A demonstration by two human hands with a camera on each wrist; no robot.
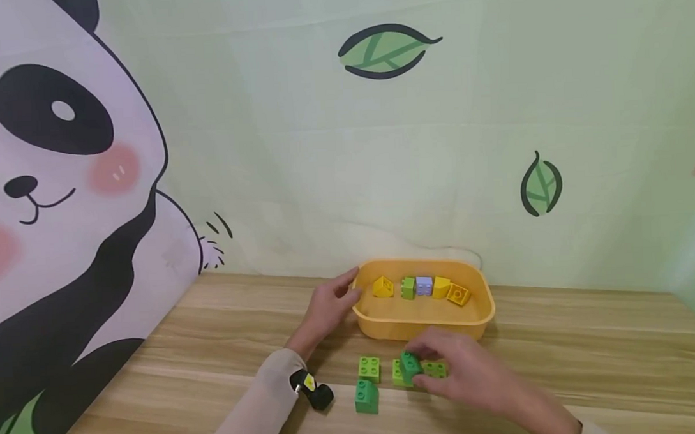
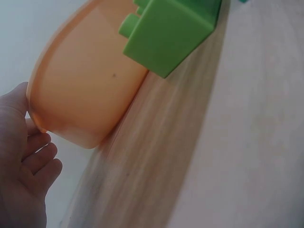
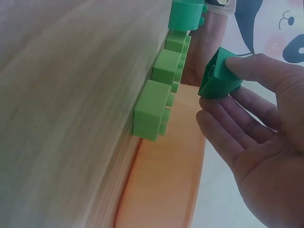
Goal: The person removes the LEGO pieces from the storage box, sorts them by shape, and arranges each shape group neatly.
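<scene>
My right hand [image 1: 462,366] pinches a dark green sloped brick [image 1: 411,367] between thumb and fingertips, above light green bricks on the table. In the right wrist view the brick [image 3: 219,76] is tilted, its hollow underside partly showing. My left hand [image 1: 327,307] holds the left end of an orange tub [image 1: 420,329] at the rim. A light green brick [image 1: 369,369] lies nearest the left forearm, with another dark green sloped brick [image 1: 366,397] in front of it. Two light green bricks stand by the right hand, one [image 1: 435,369] partly covered by its fingers.
Inside the tub lie a yellow brick [image 1: 382,286], a green brick [image 1: 407,288], a purple brick [image 1: 424,285] and two more yellow ones at the right. Behind the wooden table [image 1: 587,336] hangs a cloth with a panda [image 1: 65,188]. A black device [image 1: 314,390] sits on the left wrist.
</scene>
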